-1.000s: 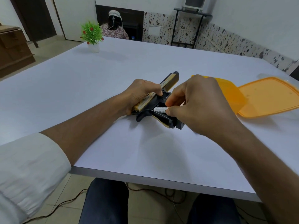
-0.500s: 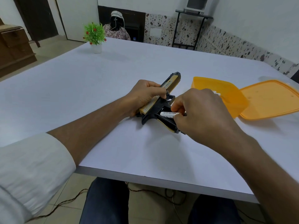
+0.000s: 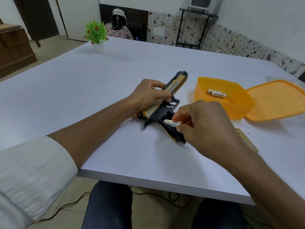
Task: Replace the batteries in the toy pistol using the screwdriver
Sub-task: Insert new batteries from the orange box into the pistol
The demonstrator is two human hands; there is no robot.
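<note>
Our left hand (image 3: 146, 96) grips the black-and-gold plastic toy pistol (image 3: 166, 104) lying on the white table (image 3: 82, 90); our right hand (image 3: 203, 123) pinches a white battery (image 3: 171, 123), apparently seated in the grip's open compartment.

"Heybright" reads on the battery (image 3: 171, 124) in the toy pistol's (image 3: 166, 104) grip and on a battery (image 3: 218, 94) in the orange container (image 3: 204, 100); the slide's print, partly blurred, seems to read "DESERT EAGLE".

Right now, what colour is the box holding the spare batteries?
Orange: the box is translucent orange plastic, with white batteries inside. Head view shows it.
</note>
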